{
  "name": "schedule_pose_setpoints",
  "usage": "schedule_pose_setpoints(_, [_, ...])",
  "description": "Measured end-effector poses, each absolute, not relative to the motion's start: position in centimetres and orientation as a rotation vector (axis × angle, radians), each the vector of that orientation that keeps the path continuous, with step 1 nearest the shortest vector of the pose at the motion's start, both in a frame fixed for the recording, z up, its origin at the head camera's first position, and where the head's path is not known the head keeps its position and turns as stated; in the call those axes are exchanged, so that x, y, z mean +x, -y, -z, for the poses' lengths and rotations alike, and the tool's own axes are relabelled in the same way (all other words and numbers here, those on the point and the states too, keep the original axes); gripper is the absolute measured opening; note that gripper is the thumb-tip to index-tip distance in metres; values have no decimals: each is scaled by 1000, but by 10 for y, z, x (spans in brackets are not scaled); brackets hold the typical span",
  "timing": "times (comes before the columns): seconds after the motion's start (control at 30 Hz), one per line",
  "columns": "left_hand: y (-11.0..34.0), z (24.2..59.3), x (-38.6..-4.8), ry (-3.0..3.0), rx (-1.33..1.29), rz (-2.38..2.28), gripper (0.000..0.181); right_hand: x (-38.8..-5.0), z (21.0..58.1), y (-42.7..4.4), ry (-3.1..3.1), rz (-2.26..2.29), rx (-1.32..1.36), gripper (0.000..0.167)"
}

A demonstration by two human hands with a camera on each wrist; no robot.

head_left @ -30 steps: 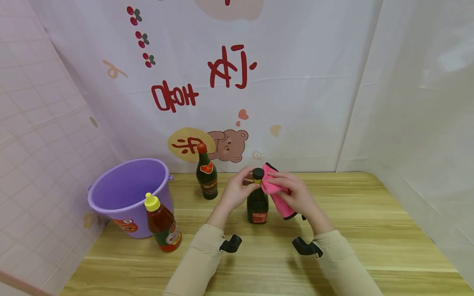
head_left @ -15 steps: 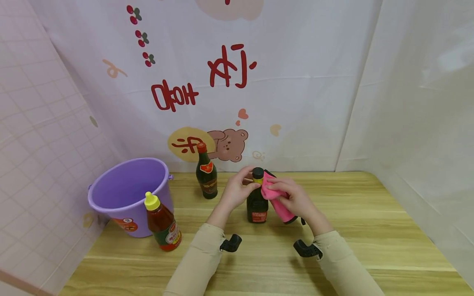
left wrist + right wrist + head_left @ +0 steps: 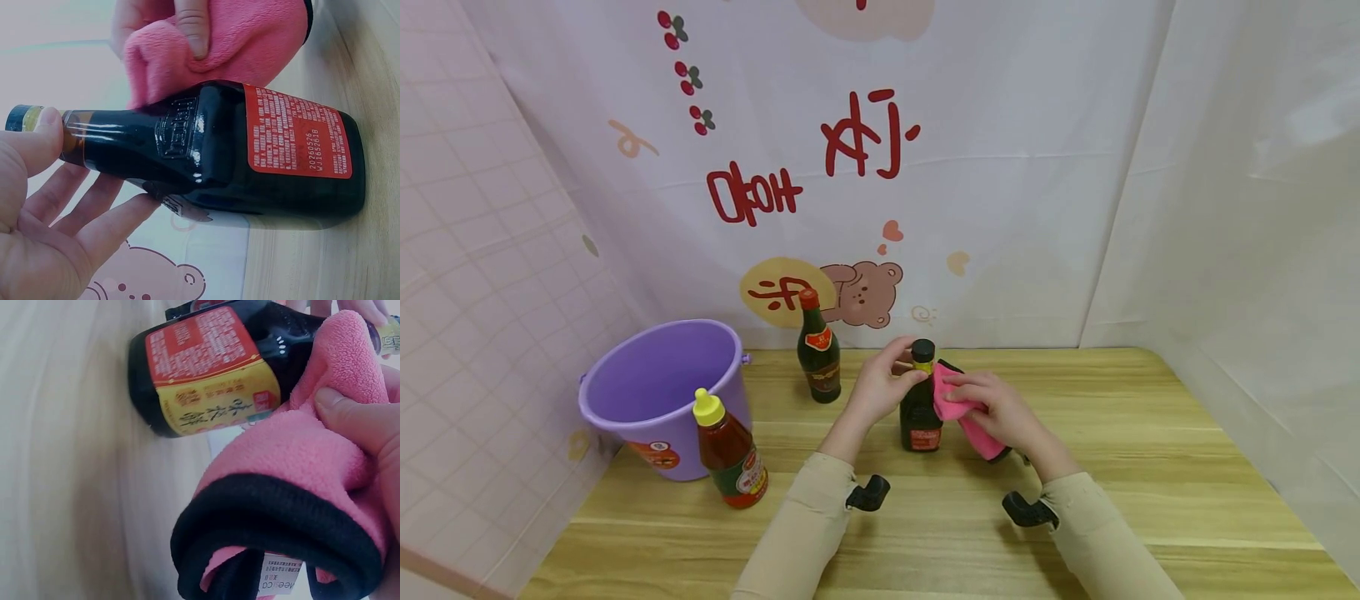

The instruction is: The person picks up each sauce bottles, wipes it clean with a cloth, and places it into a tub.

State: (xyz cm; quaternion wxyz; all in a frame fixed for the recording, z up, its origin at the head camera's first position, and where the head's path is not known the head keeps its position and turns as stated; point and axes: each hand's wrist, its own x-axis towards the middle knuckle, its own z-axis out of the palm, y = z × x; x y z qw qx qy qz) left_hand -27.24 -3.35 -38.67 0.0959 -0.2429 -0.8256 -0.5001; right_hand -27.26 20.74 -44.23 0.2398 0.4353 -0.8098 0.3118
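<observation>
A dark bottle (image 3: 921,425) with a black cap and a red label stands upright on the table. The left hand (image 3: 883,385) holds its neck between thumb and fingers; the left wrist view shows the thumb (image 3: 49,122) on the neck. In the right hand (image 3: 1002,410) is a pink cloth (image 3: 956,402) with black edging, gripped in a bunch. That cloth touches the bottle's shoulder (image 3: 181,112) on its right side. In the right wrist view the thumb presses into the cloth (image 3: 281,447), whose folded edge hangs below, and a yellow and red label (image 3: 215,375) faces out.
A purple bucket (image 3: 700,450) stands at the left of the wooden table (image 3: 1120,467). Before it is a red sauce bottle (image 3: 730,454) with a yellow cap. A green bottle (image 3: 820,354) with a red cap stands near the back, left of the hands. Printed cloth hangs behind.
The right hand and the pink cloth have moved down along the bottle from its neck to its shoulder, and slightly to the right. The left hand and the bottle have stayed in place.
</observation>
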Motion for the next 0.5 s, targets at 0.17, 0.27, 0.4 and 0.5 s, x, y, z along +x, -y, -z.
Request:
schedule_pose_setpoints(0.17, [33, 387, -272, 2447, -717, 1467, 40, -272, 449, -212, 2244, -832, 1188, 40])
schedule_pose_setpoints(0.27, [34, 388, -272, 2445, -715, 1463, 41, -272, 452, -214, 2246, -836, 1194, 40])
schedule_pose_setpoints(0.4, [34, 388, -272, 2442, -716, 1458, 41, -272, 455, -215, 2233, -856, 1216, 42])
schedule_pose_setpoints(0.5, [33, 388, -272, 2446, -712, 1462, 41, -273, 456, -216, 2226, -866, 1236, 43])
